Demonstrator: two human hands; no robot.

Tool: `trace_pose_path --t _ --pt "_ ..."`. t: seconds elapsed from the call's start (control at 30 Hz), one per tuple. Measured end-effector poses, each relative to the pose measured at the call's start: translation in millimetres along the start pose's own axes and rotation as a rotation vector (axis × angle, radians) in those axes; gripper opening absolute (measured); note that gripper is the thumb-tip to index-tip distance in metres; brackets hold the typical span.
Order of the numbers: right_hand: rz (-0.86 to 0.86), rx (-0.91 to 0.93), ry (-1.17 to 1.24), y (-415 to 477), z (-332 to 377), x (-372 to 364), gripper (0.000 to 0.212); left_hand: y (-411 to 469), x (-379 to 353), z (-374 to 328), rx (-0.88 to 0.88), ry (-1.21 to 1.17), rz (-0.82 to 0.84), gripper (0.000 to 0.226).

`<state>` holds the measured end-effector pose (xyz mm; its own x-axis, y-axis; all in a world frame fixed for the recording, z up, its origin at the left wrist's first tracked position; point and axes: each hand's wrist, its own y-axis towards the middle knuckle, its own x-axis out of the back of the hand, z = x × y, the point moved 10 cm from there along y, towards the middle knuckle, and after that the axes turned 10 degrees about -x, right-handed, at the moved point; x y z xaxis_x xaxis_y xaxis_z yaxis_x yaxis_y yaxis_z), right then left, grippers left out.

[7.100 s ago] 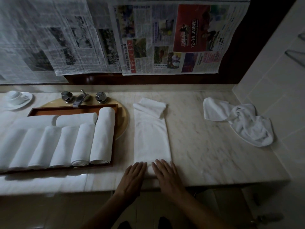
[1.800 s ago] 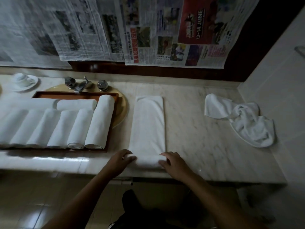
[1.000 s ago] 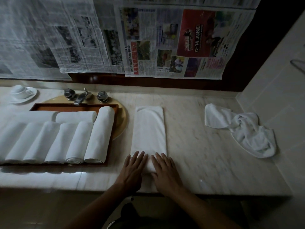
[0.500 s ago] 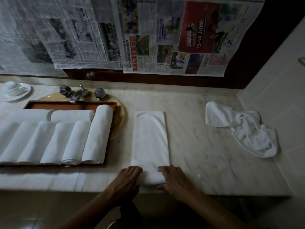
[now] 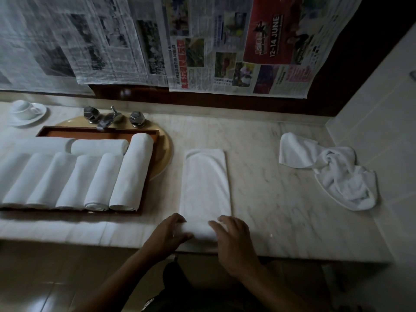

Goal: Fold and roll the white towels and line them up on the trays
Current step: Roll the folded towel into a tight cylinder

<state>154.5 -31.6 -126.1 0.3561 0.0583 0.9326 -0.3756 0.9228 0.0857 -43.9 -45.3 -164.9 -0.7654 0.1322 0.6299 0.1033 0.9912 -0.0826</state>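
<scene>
A white towel (image 5: 206, 183), folded into a long strip, lies on the marble counter with its near end rolled up. My left hand (image 5: 167, 235) grips the left end of that roll, fingers curled over it. My right hand (image 5: 234, 239) holds the right end, fingers bent over the top. To the left a brown wooden tray (image 5: 99, 132) carries several rolled white towels (image 5: 132, 172) in a row, with two more laid crosswise behind them.
Unfolded white towels (image 5: 333, 174) lie crumpled at the right by the tiled wall. The tray sits over a round sink (image 5: 165, 154) with a metal tap (image 5: 108, 120). A cup on a saucer (image 5: 24, 110) stands far left. Newspaper sheets (image 5: 213, 48) cover the wall behind.
Both hands pulled back from lying flat on the roll to gripping its two ends near the counter edge. The roll has grown slightly thicker.
</scene>
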Motion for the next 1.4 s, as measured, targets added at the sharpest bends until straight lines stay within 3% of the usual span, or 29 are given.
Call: trace_pose_path --t 0.1,0.23,0.33,0.43,0.53,0.8,1.03,1.1,1.27,1.4 --pt "0.05 0.007 -0.089 -9 7 -17 0.051 4 7 0 0.005 0.084 -0.059 0.048" --pt "0.109 -0.011 -0.156 -11 3 -32 0.062 -6 1 -29 -0.202 0.331 -0.154 0.07" --pt "0.09 0.007 -0.162 -10 2 -32 0.064 -4 -28 -44 -0.326 0.475 -0.012 0.08" --pt "0.102 0.023 -0.16 -4 -1 -35 0.064 11 -28 -24 -0.247 0.483 0.151 0.086" --pt "0.135 0.041 -0.154 2 -6 -39 0.073 15 -11 -7 -0.197 0.463 0.182 0.088" --pt "0.216 0.109 -0.153 11 -13 -36 0.082 6 2 0 -0.108 0.253 0.091 0.076" --pt "0.46 -0.002 -0.105 27 -20 -37 0.075 5 5 13 0.034 0.044 0.022 0.062" --pt "0.434 -0.029 -0.101 30 -16 -29 0.075 8 4 16 0.088 -0.014 0.015 0.057" --pt "0.184 0.028 -0.098 3 16 -12 0.066 15 5 16 0.149 -0.029 -0.014 0.045" --pt "0.242 0.023 -0.163 -8 15 -38 0.09 21 5 13 0.226 -0.085 -0.083 0.025"
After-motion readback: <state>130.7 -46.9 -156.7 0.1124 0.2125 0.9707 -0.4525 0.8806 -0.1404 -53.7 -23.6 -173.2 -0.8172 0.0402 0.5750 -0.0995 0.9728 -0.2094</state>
